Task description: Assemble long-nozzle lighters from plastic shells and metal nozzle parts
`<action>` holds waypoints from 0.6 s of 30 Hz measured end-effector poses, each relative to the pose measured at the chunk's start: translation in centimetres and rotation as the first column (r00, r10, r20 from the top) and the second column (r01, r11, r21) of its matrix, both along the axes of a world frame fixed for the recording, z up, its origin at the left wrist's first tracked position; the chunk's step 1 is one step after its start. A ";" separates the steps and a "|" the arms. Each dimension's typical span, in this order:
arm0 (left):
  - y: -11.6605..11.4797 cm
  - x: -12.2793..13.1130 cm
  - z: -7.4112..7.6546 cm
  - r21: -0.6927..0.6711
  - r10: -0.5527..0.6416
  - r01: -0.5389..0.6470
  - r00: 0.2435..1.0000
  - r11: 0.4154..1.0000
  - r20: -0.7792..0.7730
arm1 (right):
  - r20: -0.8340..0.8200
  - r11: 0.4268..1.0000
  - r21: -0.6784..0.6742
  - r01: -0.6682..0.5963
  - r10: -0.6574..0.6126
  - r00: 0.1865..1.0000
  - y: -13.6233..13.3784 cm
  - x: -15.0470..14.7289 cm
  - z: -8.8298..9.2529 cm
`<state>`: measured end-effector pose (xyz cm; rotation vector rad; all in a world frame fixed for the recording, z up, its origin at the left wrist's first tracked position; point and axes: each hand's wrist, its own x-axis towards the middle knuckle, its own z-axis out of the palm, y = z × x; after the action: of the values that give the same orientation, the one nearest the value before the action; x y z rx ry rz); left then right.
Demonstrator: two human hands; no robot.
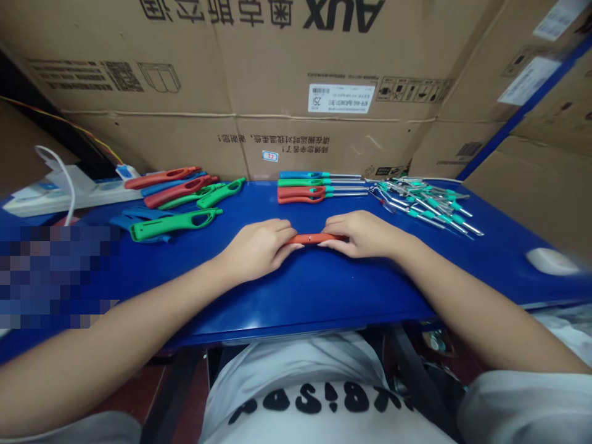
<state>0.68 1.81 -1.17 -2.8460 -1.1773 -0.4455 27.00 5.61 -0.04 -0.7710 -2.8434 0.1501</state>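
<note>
An orange lighter handle (311, 238) lies crosswise between my hands, above the blue table. My left hand (259, 246) pinches its left end with thumb and fingers. At the other end my right hand (358, 234) grips it in the same way. Behind my hands, several long-nosed lighters with blue, green and red handles (300, 183) lie side by side, metal tubes pointing right. Left of them are loose handle shells, among them a green handle shell (173, 225). Past my right hand spreads a pile of metal lighter tubes (430, 200) with teal ends.
A large cardboard box (185, 135) stands as a wall at the table's back. A white power strip (78, 196) with a cable sits at the far left. On the right rests a white rounded object (552, 261). The blue table's (296, 302) front edge is near my body.
</note>
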 end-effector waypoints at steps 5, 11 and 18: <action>0.4 0.4 0.4 -0.417 0.236 -0.062 0.895 0.907 0.379 | -0.098 0.986 0.166 0.015 0.002 0.995 0.9 0.6 -0.5; 1.0 0.5 0.6 -0.774 0.556 0.136 0.620 0.619 0.554 | -0.093 0.942 0.335 -0.008 0.041 0.995 1.5 0.7 -0.5; 0.2 -0.2 0.5 -0.169 -0.027 0.089 0.941 0.982 0.338 | -0.121 0.957 0.290 -0.006 0.043 0.992 0.9 0.2 -0.5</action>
<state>0.50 1.96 -0.68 -3.0531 -1.2404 -0.9021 27.16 6.55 -0.59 -0.6395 -2.6711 -0.2036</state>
